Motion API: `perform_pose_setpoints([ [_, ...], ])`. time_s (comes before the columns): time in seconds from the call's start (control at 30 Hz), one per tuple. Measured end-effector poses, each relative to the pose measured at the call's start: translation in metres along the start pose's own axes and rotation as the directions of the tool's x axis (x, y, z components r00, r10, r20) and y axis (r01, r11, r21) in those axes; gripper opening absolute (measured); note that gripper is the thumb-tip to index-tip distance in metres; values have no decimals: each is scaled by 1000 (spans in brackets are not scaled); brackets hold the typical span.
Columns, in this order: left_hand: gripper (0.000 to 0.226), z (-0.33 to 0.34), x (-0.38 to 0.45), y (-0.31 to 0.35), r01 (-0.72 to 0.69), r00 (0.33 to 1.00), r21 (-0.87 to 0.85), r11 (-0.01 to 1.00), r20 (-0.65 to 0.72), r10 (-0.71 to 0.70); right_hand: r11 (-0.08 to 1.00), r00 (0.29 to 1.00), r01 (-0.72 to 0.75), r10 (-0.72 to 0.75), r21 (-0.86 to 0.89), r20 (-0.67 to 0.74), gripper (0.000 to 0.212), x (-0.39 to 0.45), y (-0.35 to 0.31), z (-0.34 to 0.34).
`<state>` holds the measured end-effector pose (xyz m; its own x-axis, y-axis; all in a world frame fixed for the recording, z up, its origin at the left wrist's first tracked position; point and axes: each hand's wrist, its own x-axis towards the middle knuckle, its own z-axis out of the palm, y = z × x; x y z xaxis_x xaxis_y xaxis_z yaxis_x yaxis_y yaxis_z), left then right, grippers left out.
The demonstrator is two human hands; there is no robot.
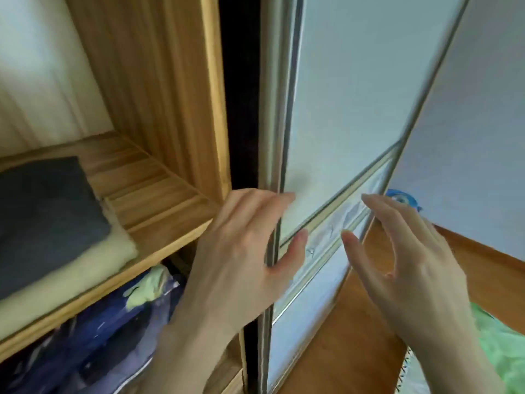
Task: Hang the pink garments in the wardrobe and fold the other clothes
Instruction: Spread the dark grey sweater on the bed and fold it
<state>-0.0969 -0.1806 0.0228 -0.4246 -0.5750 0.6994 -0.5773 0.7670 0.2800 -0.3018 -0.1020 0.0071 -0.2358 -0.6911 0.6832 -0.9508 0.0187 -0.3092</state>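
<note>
I face a wooden wardrobe (170,89) with a white sliding door (346,81) framed in metal. My left hand (241,251) lies with straight fingers on the door's metal edge (274,137), the thumb on the white panel. My right hand (412,265) hovers just right of it, fingers spread and loosely bent, holding nothing. On the wardrobe shelf (159,194) lies a folded dark grey garment (48,211) on a folded cream one (71,274). No pink garment is in view.
Under the shelf sits dark blue patterned bedding (93,331). A wooden floor (355,336) runs at the lower right, with green fabric (502,345) at the right edge. A blue object (403,197) peeks from behind my right hand, by the white wall (483,137).
</note>
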Motion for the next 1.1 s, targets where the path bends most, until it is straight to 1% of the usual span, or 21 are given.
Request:
perform_pose_setpoints([
  [0.07,41,24,12,16,-45,999,89,995,-17,46,995,997,-78,79,-60,24,57,-5,30,-3],
  [0.13,40,42,23,30,23,995,171,985,-99,-6,985,989,-136,142,-110,51,59,-10,61,-7],
  [0.2,39,57,29,42,119,977,220,968,-201,-74,972,979,-185,195,-142,59,59,-12,92,-12],
  [0.23,39,65,30,49,149,966,253,956,-244,-86,966,975,-206,217,-154,55,59,-12,106,-14],
  [0.27,39,74,32,55,166,958,280,946,-274,-87,960,971,-224,235,-166,48,59,-11,120,-16],
  [0.33,38,97,39,71,165,955,289,943,-285,-80,949,963,-258,268,-179,29,58,-6,144,-18],
  [0.4,36,125,50,88,136,966,248,959,-250,-73,941,955,-287,295,-180,15,59,2,166,-18],
  [0.53,42,187,80,109,32,995,112,993,-101,-21,934,948,-314,319,-171,-1,59,20,209,-15],
  [0.67,46,242,111,122,1,999,51,999,33,-2,927,939,-340,342,-158,-15,57,35,255,-16],
  [0.87,46,310,152,149,-57,997,9,998,48,57,903,918,-397,391,-165,-67,56,47,315,-27],
  [0.97,48,339,172,162,-92,994,-21,996,62,93,889,903,-428,414,-163,-113,50,53,344,-30],
  [1.0,48,349,179,166,-102,992,-25,994,70,104,884,899,-437,422,-166,-119,48,56,353,-30],
  [1.1,47,384,200,173,-106,989,-59,993,99,112,870,887,-461,447,-177,-114,50,67,384,-25],
])
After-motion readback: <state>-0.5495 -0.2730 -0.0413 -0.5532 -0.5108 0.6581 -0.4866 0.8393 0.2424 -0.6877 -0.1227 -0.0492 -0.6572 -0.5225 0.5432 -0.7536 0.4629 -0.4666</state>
